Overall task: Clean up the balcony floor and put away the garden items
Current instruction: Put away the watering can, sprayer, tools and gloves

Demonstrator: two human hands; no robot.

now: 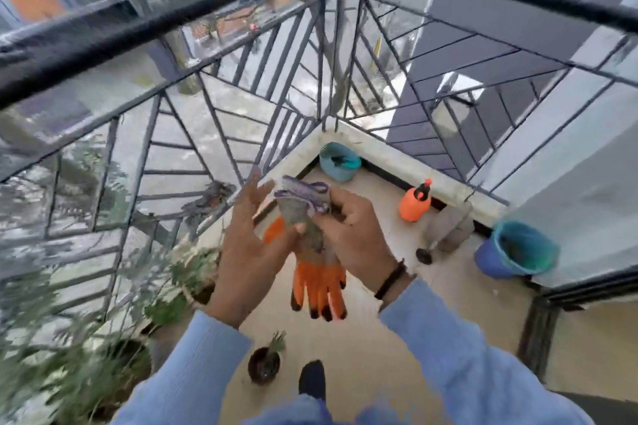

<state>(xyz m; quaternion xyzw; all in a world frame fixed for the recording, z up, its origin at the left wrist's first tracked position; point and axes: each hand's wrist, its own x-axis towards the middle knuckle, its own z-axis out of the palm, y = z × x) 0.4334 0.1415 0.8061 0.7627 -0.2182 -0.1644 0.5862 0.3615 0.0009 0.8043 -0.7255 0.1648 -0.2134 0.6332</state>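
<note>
Gloves (316, 262), a grey and orange gardening pair with dark fingertips, hang fingers-down in front of the person at chest height, above the balcony floor (379, 338). The right hand (355, 235) grips them at the purple-edged cuffs, fingers curled round the bunched fabric. The left hand (248, 252) is beside them, fingers spread and straight, with its thumb lying against the grey fabric; it does not look clamped on anything. The two hands are close together, with the gloves between them.

Judging from this, the step in hand is gathering or folding the gloves as one of the garden items to be stowed. Several things remain on the floor: an orange spray bottle (414, 203) by the low wall, a teal bucket (340, 162) in the corner, a blue bucket (514, 255) to the right, and a small dark pot (264, 364) with a seedling near the person's foot (312, 378). Leafy plants (103, 338) line the railing (207, 114) on the left.

The next move likely calls for bringing the left hand in to fold the pair flat, then carrying them to a container, possibly one of the buckets. Which one is meant cannot be told.
</note>
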